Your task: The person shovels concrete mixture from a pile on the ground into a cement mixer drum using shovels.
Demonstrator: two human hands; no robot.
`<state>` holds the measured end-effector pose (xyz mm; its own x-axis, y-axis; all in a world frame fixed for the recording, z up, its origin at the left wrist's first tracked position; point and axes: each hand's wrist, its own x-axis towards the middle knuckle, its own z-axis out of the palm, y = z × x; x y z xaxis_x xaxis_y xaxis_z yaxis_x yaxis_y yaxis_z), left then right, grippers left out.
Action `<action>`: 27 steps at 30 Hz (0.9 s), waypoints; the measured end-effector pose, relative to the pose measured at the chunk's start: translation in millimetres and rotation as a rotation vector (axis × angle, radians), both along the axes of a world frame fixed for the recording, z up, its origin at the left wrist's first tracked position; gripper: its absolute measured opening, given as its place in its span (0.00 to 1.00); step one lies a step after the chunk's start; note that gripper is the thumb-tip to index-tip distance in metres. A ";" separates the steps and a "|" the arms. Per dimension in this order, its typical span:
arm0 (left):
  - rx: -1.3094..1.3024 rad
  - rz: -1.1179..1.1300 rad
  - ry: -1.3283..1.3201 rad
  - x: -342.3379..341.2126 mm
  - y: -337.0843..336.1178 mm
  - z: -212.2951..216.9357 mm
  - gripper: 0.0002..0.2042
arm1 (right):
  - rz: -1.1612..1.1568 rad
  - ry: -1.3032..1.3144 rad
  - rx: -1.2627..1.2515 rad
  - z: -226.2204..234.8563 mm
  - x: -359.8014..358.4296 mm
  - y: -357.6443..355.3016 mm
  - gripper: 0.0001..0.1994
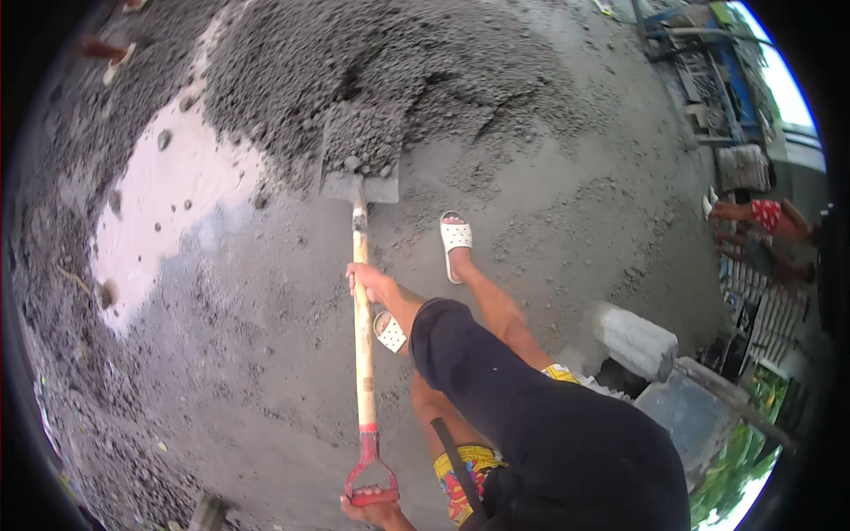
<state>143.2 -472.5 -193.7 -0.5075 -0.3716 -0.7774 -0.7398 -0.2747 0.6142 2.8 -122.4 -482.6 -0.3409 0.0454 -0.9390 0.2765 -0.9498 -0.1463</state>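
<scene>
A square-bladed shovel [365, 354] with a pale wooden shaft and a red D-shaped handle is held in both my hands. My left hand [376, 509] is closed round the grip of the red handle near the lower edge. Further up, my right hand [367, 280] wraps round the shaft below the metal socket. The blade carries a load of grey, lumpy mix [363, 142]. It lies at the near edge of a large heap of the same damp grey material [416, 62]. Whether the blade rests on the ground is hard to tell.
My feet in white sandals [456, 234] stand right of the shaft. A pale patch [168, 195] with scattered lumps lies left. A whitish block-like object [635, 341] is close on my right. Another person [779, 221] is by stacked grey slabs [766, 310]; another foot [119, 64] shows far left.
</scene>
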 end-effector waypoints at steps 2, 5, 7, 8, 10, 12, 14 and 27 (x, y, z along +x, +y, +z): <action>0.045 -0.143 0.017 -16.2 -17.0 31.0 0.22 | -0.229 0.034 0.031 32.2 41.4 -13.5 0.06; -0.025 -0.389 -0.002 -46.0 -30.3 82.0 0.22 | -0.310 0.016 0.064 110.3 79.2 -59.5 0.07; -0.037 -0.535 0.036 -58.2 -26.5 109.2 0.23 | -0.435 0.032 0.046 162.2 115.5 -72.8 0.07; -0.031 -0.608 0.053 -62.4 -24.9 121.0 0.23 | -0.480 -0.020 0.084 186.7 133.9 -75.9 0.07; 0.000 -0.762 0.113 -69.4 -22.4 143.9 0.24 | -0.609 -0.102 0.146 237.6 170.8 -84.1 0.07; 0.030 -0.933 0.198 -73.9 -24.2 169.6 0.24 | -0.761 -0.101 0.133 281.4 207.3 -92.3 0.07; 0.070 -1.073 0.324 -71.0 -22.3 190.6 0.25 | -0.806 -0.252 0.329 375.2 243.1 -91.2 0.08; 0.676 -1.617 1.221 15.8 -7.4 277.6 0.30 | -1.461 0.604 1.228 721.6 584.0 -174.5 0.04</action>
<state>158.9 -479.9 83.9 -0.2365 0.9203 0.3117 0.1011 -0.2957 0.9499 586.8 -296.9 239.0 0.3413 0.9400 0.0037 -0.7943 0.2905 -0.5335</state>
